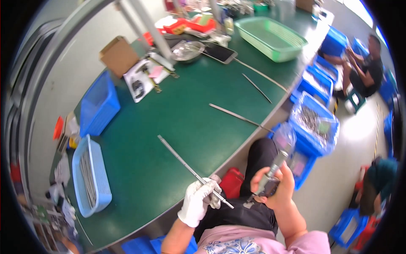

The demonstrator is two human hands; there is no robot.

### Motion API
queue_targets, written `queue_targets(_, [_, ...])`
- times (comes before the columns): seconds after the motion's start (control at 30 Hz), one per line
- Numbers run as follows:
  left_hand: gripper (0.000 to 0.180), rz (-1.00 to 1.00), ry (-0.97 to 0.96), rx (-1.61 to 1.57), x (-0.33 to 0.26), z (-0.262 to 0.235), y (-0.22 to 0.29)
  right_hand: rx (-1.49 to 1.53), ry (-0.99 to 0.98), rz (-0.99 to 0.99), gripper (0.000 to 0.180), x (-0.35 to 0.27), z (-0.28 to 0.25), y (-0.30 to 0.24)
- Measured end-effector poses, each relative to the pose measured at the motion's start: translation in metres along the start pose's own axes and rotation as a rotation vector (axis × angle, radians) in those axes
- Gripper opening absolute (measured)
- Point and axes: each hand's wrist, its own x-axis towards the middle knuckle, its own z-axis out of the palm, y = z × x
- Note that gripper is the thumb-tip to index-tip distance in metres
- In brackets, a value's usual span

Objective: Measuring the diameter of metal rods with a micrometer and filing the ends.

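Left hand [197, 200], gloved, is closed around a thin metal rod [180, 159], gripped nearer its near end; short tip sticks out past the fingers toward the lap, long end slants away, far and left, over the tabletop [169, 114]. Can't tell if that far end touches down. Risk: off-centre grip on smooth metal with a slick-looking glove, so the long side could tip or twist the rod. Right hand [282, 194], bare, is curled around a micrometer [267, 182], thumb and fingers wrapped on it, held just right of the rod's near tip, apart from it. One-handed hold over lap and floor: if it slips, it likely drops and gets damaged. Coming in crooked could also give a bad reading or scratch the rod. Further out, two loose rods [232, 113] [257, 89] lie on the right side of the tabletop; the nearer one sits by the edge, so a sleeve or elbow could knock it off. Light-blue basket [102, 205], left, holds more rods; mix-up risk if loose ones get swapped.
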Motion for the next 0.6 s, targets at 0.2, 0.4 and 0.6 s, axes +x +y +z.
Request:
queue_targets(0.2, [0.019, -0.128, 0.044, 0.061, 0.025, -0.051, 0.043, -0.092, 0.115, -0.159, 0.063, -0.005, -0.011, -0.011])
queue_targets(0.4, [0.021, -0.001, 0.362, 0.468, 0.067, -0.109, 0.083, -0.235, 0.168, -0.236, 0.057, 0.007, -0.004, -0.02])
queue_targets(0.6, [0.039, 0.095, 0.657, 1.075, 0.111, -0.152, 0.108, -0.32, 0.175, -0.247, 0.053, 0.02, 0.02, -0.015])
